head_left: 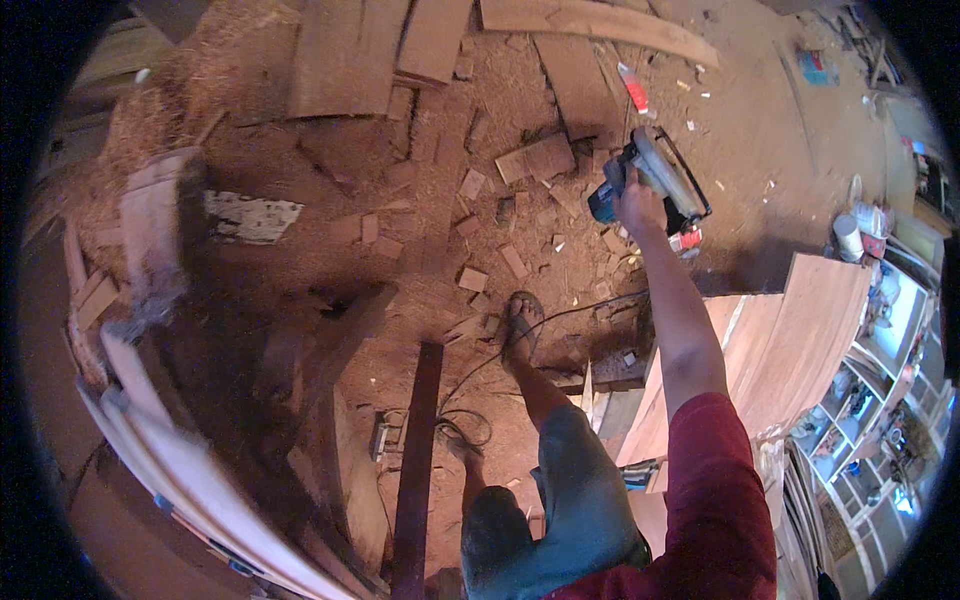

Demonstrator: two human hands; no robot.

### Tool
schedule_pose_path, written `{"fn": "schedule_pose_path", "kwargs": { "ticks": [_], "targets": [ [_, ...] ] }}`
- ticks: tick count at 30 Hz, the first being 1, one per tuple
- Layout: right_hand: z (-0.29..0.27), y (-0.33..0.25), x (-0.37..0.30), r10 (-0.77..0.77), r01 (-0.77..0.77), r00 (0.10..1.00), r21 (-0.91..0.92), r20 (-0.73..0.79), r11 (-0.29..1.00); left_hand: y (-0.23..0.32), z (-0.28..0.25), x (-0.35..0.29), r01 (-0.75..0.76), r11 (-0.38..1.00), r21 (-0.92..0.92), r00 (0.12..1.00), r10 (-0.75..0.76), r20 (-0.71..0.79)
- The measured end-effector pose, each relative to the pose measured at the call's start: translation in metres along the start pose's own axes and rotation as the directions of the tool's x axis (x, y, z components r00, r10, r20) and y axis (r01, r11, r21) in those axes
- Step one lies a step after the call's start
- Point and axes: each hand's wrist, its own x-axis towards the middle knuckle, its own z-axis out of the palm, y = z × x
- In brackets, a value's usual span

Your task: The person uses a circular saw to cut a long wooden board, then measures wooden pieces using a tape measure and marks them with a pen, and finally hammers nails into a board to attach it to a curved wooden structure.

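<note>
My right hand [640, 205] is wrapped round the handle of a circular saw [662, 170], held out at arm's length to the front right. The saw has a blue and dark body, a pale guard and a dark base plate edge. A dark power cord [590, 308] runs across the floor, past my sandalled foot [522, 318], to a loop [465, 425] near my other foot. Small wood offcuts [472, 279] lie scattered below and left of the saw. My left hand does not show.
Wide boards [350, 60] lie at the far side. Reddish planks [780, 330] stand at right, beside cluttered shelves [860, 410]. A dark upright bar [418, 470] rises left of my legs. White containers [848, 237] stand at far right. Sawdust covers the floor.
</note>
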Motion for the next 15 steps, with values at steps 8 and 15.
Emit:
{"fn": "schedule_pose_path", "kwargs": {
  "ticks": [8,15],
  "targets": [
    [0.085,0.017,0.05,-0.08,0.12,0.986,-0.289,0.148,0.95,0.03,0.026,-0.005,0.059,0.997,0.047,0.998,-0.059,0.008],
    [0.137,-0.013,0.048,-0.102,0.17,0.972,-0.337,0.21,0.926,0.036,0.028,-0.013,0.042,0.998,0.054,0.999,-0.043,0.009]
  ]
}}
